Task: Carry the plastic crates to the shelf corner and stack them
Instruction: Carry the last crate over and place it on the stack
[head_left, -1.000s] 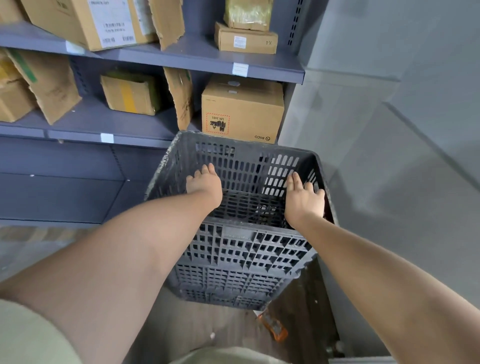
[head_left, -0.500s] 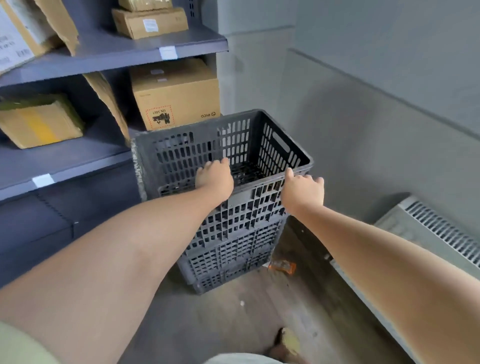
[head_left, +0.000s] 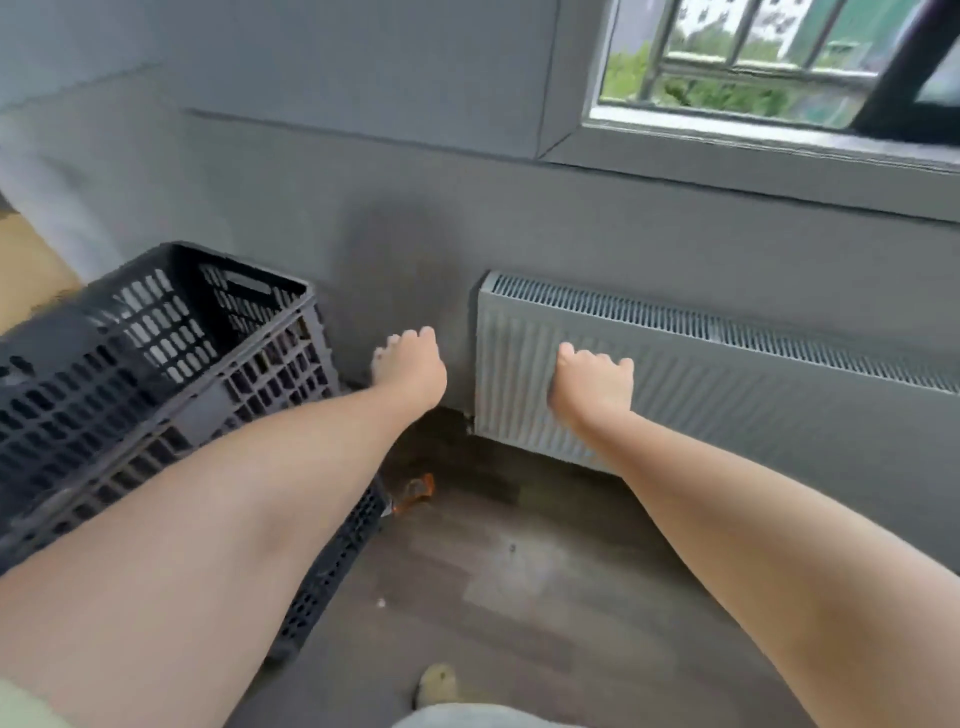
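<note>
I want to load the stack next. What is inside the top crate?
Nothing shows inside the top crate: only its slotted walls. Its floor is blurred and partly hidden by the near rim, so small items cannot be ruled out.

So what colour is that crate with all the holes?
Dark grey, almost black crate, seen from the head view.

At nine o'clock we see the crates, dark charcoal plastic pierced with a grid of small rectangular holes. At twelve the wall is flat mid-grey. At three the radiator is pale grey with fine vertical ribbing and a slotted top grille. At six the floor shows grey-brown wood-grain planks, with a small orange scrap near centre. At one, green foliage fills the white-barred window.
</note>
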